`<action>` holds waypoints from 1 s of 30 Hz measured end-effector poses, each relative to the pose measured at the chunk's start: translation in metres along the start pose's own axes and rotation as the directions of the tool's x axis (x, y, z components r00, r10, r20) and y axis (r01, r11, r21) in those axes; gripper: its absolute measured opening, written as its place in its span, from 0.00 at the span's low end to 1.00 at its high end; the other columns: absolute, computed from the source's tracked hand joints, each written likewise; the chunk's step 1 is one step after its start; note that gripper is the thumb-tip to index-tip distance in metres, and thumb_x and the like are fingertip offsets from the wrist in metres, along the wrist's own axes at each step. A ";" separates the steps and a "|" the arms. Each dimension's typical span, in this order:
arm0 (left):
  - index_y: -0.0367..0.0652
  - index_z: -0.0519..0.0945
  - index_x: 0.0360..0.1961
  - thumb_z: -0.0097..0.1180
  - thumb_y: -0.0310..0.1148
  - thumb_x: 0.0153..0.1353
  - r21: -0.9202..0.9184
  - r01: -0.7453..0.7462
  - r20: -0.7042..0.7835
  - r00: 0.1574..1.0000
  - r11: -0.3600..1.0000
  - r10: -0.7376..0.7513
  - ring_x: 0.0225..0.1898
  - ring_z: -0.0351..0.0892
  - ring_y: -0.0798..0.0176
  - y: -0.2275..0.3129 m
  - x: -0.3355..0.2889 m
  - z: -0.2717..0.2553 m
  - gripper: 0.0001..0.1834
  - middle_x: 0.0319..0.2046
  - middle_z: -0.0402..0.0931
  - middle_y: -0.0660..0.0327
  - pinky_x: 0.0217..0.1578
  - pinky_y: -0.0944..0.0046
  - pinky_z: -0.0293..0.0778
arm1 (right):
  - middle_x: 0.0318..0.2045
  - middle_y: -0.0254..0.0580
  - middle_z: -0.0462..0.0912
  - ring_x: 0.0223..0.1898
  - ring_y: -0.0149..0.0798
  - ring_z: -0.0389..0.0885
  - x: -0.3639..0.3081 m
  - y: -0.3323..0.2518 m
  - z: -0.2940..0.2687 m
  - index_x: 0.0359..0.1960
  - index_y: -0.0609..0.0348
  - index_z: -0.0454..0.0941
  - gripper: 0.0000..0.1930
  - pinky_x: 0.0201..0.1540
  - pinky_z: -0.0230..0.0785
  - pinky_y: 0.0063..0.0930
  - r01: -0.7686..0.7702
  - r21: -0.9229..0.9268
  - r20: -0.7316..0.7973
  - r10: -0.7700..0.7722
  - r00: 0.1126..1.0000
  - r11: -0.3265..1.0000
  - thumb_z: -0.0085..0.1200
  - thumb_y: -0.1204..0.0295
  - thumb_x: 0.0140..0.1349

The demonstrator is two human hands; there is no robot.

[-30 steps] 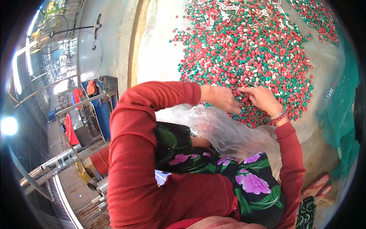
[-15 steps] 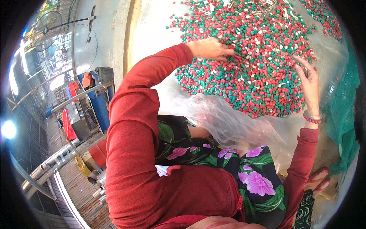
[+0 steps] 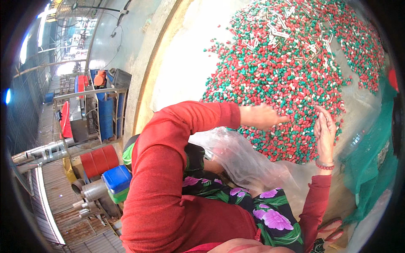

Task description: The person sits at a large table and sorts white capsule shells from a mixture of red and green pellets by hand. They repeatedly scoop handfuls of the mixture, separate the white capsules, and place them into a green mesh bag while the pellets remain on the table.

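A broad heap of small red, green and whitish cone-like pieces (image 3: 270, 76) lies spread before me. My left hand (image 3: 263, 117) is low over its near part, knuckles up. Its fingers are drawn together and point right; whatever may be between them is hidden. At the heap's near right side is my right hand (image 3: 325, 131), with a beaded bracelet at the wrist. Its fingers are partly stretched and apart, turned toward my left hand, and I see nothing held in it. A gap of pieces separates the two hands.
Pale sticks (image 3: 278, 31) lie scattered on the heap's far part. Clear plastic sheeting (image 3: 253, 154) borders its near edge, by my knees. Green netting (image 3: 367, 156) hangs at right. Left stand a red drum (image 3: 100, 162), a blue container (image 3: 117, 179) and a metal frame (image 3: 90, 93).
My left hand has moved right and nearer to me across the heap, closing much of the gap to my right hand. The head view has also shifted, showing more of the heap's far part.
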State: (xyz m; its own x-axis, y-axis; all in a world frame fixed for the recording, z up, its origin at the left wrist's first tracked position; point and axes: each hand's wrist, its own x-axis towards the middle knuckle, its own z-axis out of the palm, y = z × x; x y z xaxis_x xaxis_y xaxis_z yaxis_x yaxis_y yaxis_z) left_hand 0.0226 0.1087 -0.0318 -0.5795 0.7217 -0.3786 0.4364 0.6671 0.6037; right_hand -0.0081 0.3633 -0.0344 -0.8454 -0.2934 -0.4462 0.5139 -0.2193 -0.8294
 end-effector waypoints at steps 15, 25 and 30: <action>0.49 0.65 0.59 0.59 0.40 0.49 -0.106 0.296 -0.797 0.545 0.949 -0.259 0.56 0.61 0.48 0.116 0.157 -0.030 0.33 0.50 0.67 0.53 0.54 0.30 0.50 | 0.64 0.45 0.60 0.66 0.47 0.54 0.012 0.002 -0.005 0.65 0.54 0.54 0.28 0.67 0.45 0.47 0.068 0.835 0.157 -0.355 0.922 0.546 0.33 0.53 0.69; 0.53 0.53 0.67 0.49 0.67 0.51 -0.454 0.624 -0.665 0.238 0.636 -0.708 0.65 0.34 0.26 -0.112 0.124 -0.127 0.47 0.65 0.40 0.37 0.50 0.19 0.47 | 0.36 0.43 0.79 0.35 0.44 0.80 -0.001 -0.007 -0.005 0.50 0.52 0.68 0.27 0.33 0.74 0.45 -0.185 0.708 0.098 0.164 0.982 0.682 0.39 0.43 0.63; 0.55 0.51 0.66 0.52 0.68 0.48 -0.544 0.653 -0.595 0.141 0.526 -0.791 0.62 0.47 0.32 -0.151 0.122 -0.121 0.50 0.61 0.48 0.36 0.51 0.26 0.53 | 0.30 0.40 0.77 0.32 0.41 0.78 -0.006 -0.015 -0.020 0.39 0.52 0.70 0.19 0.30 0.73 0.37 -0.152 0.658 0.122 0.095 0.988 0.738 0.41 0.49 0.66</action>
State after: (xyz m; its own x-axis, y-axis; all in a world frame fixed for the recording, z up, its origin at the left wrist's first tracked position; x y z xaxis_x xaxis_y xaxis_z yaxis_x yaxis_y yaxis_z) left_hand -0.1969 0.0734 -0.0847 -0.8368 -0.5356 -0.1136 -0.5235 0.7220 0.4523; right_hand -0.0138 0.3869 -0.0264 -0.7690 -0.4240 -0.4785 0.6032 -0.7293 -0.3231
